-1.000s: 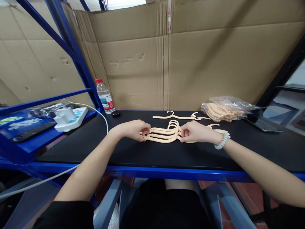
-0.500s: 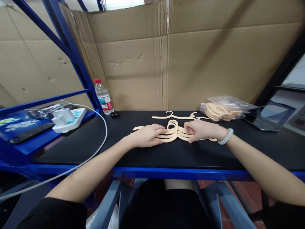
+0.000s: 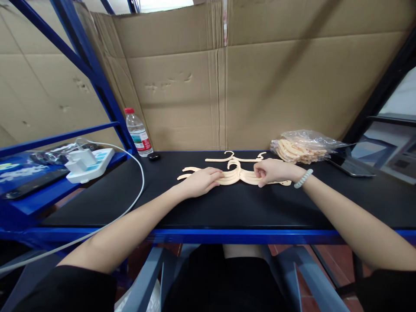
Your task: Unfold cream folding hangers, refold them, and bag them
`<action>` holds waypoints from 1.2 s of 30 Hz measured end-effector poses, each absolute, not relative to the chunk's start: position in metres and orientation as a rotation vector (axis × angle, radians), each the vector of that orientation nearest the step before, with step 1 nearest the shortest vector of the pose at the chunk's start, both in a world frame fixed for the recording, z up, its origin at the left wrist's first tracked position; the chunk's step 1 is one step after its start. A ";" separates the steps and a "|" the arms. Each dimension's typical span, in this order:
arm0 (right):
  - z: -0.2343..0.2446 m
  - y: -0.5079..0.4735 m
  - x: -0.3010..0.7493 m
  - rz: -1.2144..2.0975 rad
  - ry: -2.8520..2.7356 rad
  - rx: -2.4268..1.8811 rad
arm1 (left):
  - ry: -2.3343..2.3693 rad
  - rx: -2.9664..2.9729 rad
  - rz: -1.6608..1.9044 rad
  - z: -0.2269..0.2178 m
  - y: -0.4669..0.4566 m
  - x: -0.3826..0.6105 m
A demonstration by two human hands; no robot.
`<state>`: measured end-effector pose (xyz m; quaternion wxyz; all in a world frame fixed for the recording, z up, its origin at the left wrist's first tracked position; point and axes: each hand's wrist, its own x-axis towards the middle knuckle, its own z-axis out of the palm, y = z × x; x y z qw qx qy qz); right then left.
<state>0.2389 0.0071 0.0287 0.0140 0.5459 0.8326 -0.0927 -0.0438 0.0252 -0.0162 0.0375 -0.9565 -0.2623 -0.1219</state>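
A stack of cream plastic hangers (image 3: 236, 175) lies flat on the black shelf top (image 3: 227, 208), hooks pointing away from me. My left hand (image 3: 199, 181) rests palm down on the stack's left arm with its fingers stretched flat. My right hand (image 3: 273, 172), with a pale bead bracelet at the wrist, has its fingers curled onto the stack's right arm. Just behind the stack lie two loose hangers (image 3: 234, 158) end to end.
A clear bag of more hangers (image 3: 302, 147) sits at the back right, beside a dark tablet (image 3: 352, 167). A water bottle (image 3: 136, 132) and a small black object (image 3: 153, 156) stand back left. A white power strip (image 3: 87, 164) with cable lies on the blue side shelf. A cardboard wall closes the back.
My left hand let go of the stack's left end and moved inward to lie flat on it. Both hands and the stack shifted a little away from me.
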 end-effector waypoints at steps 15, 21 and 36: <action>0.030 0.027 0.267 -0.392 2.603 1.729 | -0.944 -2.933 -0.509 -0.017 0.032 -0.041; 0.047 0.033 0.301 -0.347 2.602 1.933 | -1.352 -2.786 -0.503 0.030 0.040 -0.077; 0.031 0.044 0.323 -0.445 2.395 1.685 | -1.476 -2.962 0.117 0.032 0.063 -0.115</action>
